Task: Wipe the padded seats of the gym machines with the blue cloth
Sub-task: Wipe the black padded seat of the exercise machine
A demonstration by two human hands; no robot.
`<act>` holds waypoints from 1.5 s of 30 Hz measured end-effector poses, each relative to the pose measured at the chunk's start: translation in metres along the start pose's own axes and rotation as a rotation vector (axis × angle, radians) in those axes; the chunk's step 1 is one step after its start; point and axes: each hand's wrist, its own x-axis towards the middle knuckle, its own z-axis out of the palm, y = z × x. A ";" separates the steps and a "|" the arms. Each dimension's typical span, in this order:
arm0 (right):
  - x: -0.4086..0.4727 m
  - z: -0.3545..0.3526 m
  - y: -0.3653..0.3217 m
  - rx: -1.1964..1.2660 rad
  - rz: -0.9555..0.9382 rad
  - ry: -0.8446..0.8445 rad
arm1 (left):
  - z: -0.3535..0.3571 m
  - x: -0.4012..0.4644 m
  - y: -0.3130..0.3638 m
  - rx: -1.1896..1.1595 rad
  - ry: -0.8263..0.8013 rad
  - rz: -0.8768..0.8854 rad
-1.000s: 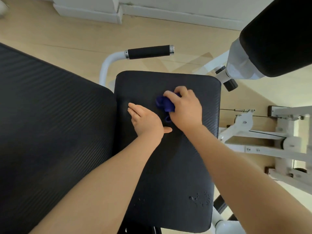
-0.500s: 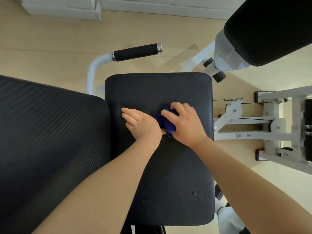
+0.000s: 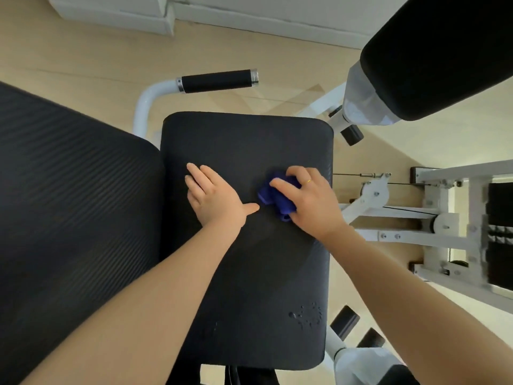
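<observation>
Single head view, looking steeply down, close over padded seat (image 3: 247,259).

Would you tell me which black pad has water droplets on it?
The flat seat pad under both hands; droplets sit near its right corner closest to the camera.

Blue cloth (image 3: 277,194) under right hand (image 3: 308,201)

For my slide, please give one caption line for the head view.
Right hand presses a bunched blue cloth on the black seat pad; left hand rests flat beside.
</observation>
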 end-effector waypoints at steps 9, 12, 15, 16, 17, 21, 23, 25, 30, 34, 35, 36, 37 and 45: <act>0.042 -0.022 0.042 0.068 0.330 0.141 | 0.012 -0.011 0.000 0.311 -0.007 0.421; -0.003 -0.013 0.025 0.049 0.088 0.074 | 0.015 -0.017 -0.003 0.344 -0.002 0.424; -0.001 -0.020 0.043 -0.067 -0.049 -0.010 | 0.015 -0.017 -0.003 0.337 0.030 0.424; 0.013 -0.022 0.053 -0.096 -0.039 0.015 | 0.016 -0.016 -0.003 0.333 0.033 0.424; 0.030 -0.025 0.061 -0.116 0.006 0.043 | 0.017 -0.016 -0.003 0.330 0.032 0.425; 0.056 -0.025 0.062 -0.001 0.216 0.106 | 0.019 -0.013 -0.005 0.284 0.031 0.414; 0.031 -0.016 0.046 0.062 0.149 0.139 | 0.019 -0.013 -0.004 0.282 0.021 0.413; 0.003 -0.009 0.037 0.091 0.014 0.108 | 0.019 -0.013 -0.003 0.270 0.015 0.403; 0.042 -0.019 0.068 -0.002 0.053 0.135 | 0.020 -0.012 -0.001 0.271 -0.003 0.394; 0.070 -0.023 0.081 0.069 0.260 0.221 | 0.021 -0.010 0.000 0.267 -0.001 0.393; 0.059 -0.020 0.075 0.100 0.236 0.214 | 0.020 -0.010 0.000 0.266 0.000 0.394; 0.044 -0.016 0.066 0.118 0.181 0.200 | 0.020 -0.011 0.000 0.262 0.005 0.394; 0.025 -0.011 0.054 0.125 0.108 0.175 | 0.020 -0.011 -0.001 0.260 0.009 0.394; 0.046 -0.023 0.052 0.037 0.173 0.134 | 0.023 -0.010 -0.005 0.241 0.022 0.407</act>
